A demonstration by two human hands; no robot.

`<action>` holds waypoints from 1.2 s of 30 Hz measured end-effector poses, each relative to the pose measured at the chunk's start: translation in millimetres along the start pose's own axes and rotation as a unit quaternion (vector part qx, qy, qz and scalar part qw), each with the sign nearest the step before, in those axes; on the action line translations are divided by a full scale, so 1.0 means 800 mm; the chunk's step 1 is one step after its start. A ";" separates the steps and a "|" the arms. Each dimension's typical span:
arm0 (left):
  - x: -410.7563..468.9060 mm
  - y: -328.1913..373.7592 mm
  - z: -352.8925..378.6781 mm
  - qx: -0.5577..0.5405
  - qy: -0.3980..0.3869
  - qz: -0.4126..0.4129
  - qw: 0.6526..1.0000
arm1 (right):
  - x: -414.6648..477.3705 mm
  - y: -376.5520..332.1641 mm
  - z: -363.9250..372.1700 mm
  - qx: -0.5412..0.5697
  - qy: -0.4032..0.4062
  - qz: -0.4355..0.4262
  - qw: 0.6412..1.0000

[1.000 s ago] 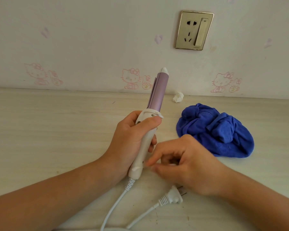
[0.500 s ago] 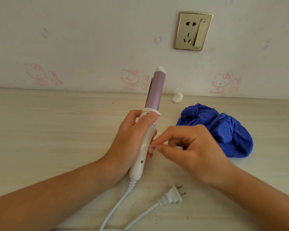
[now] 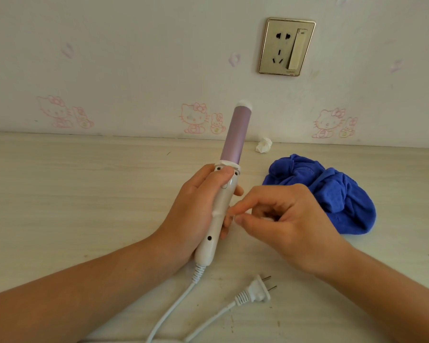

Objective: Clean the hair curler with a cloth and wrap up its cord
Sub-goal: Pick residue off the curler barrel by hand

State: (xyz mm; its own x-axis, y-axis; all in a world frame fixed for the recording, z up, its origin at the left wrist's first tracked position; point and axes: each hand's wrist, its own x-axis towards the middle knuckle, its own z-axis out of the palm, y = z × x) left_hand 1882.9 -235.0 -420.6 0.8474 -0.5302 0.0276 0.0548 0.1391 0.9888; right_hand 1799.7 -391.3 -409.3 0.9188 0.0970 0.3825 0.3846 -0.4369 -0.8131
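Plug (image 3: 255, 292): white, two-pin, lying flat on the bench (image 3: 60, 194) close to its near edge, pins pointing right and away.

Cord (image 3: 174, 303): white, running from the curler's base down to the near edge, where it goes out of view; a second run comes back up to the plug.

Left hand (image 3: 196, 214): closed around the white handle of the hair curler (image 3: 223, 194), thumb pressed across the handle just below the barrel collar.

Right hand (image 3: 282, 219): just right of the handle, fingers curled, thumb and forefinger tips brought together beside the left fingertips; whether they pinch anything cannot be told.

Hair curler: held tilted, near upright, over the middle of the bench, base toward the near edge, lilac barrel with white tip rising toward the wall.

Cloth (image 3: 332, 194): blue, crumpled in a heap on the bench, right of the curler and partly behind the right hand, touching neither.

Paper scrap (image 3: 264, 144): small, white, crumpled, at the far edge beside the wall.

Wall socket (image 3: 286, 47): gold-framed, with rocker switch, on the wall above the far edge.
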 end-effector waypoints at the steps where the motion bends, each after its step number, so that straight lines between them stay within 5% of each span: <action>1: 0.000 0.000 0.000 -0.004 -0.002 0.003 1.000 | -0.002 -0.001 0.002 0.008 -0.043 0.002 0.999; 3: 0.002 0.001 0.001 -0.007 -0.006 0.004 1.000 | -0.005 -0.003 0.006 0.013 -0.083 0.014 0.996; 8: 0.001 0.001 0.001 -0.027 -0.024 -0.012 0.999 | 0.003 0.000 -0.005 -0.027 0.057 0.015 0.998; 12: 0.003 0.001 0.001 -0.059 -0.006 -0.032 0.998 | -0.004 -0.006 0.006 -0.010 -0.068 0.020 0.997; 17: 0.002 -0.003 -0.001 -0.076 -0.021 -0.055 0.995 | 0.005 0.003 -0.007 -0.027 0.059 0.031 0.997; 21: 0.002 -0.004 -0.004 -0.081 -0.019 -0.046 0.996 | 0.000 -0.002 0.000 -0.002 -0.030 0.013 0.999; 26: 0.002 -0.004 -0.007 -0.112 -0.077 -0.024 0.990 | 0.010 0.011 -0.014 -0.001 0.098 0.039 0.994; 31: 0.000 -0.004 -0.007 -0.112 -0.084 -0.020 0.990 | 0.007 0.010 -0.006 0.020 0.075 0.015 0.997; 36: -0.001 -0.005 -0.006 -0.105 -0.109 -0.021 0.988 | 0.010 0.015 -0.017 0.030 0.134 0.032 0.990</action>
State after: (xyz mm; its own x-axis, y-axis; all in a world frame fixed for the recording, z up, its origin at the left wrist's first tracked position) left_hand 1885.0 -231.0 -425.6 0.7095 -0.7035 0.0408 0.2156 0.2718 0.9379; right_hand 1810.6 -407.6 -410.2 0.8879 -0.1731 0.4262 0.3391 -0.3798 -0.8607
